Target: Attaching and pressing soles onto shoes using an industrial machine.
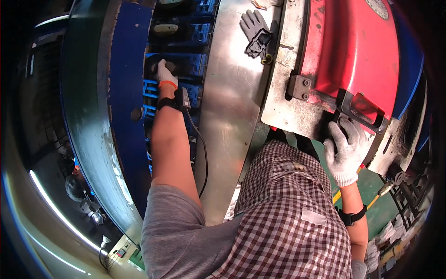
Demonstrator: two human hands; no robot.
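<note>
Two white-gloved hands, listed with the pieces at each. Left hand (166, 74), between ten and eleven o'clock: orange band (168, 84) at the wrist, arm stretched over a blue rack (197, 60), fingers at a dark piece (178, 68) in one slot; we cannot tell whether they pinch it or merely rest there. Dark piece: outline lost in shade; we judge it fairly stiff, best taken by its two sides; long axis apparently along the slot, nine to three; which end leads, we cannot tell. Right hand (347, 149), at three o'clock: fingers bent and slightly spread, tips by the underside of a black handle (364, 120); whether they wrap it, we cannot tell. Handle: between two and three o'clock, on the lower edge of a red cover (367, 56); long axis ten to four, its bar standing out towards seven. We judge it rigid, perhaps slick, the cover heavy behind it; hold is best taken at mid-bar. Between the hands, a metal bench (232, 102), bearing a grey glove (253, 23) near twelve o'clock.
</note>
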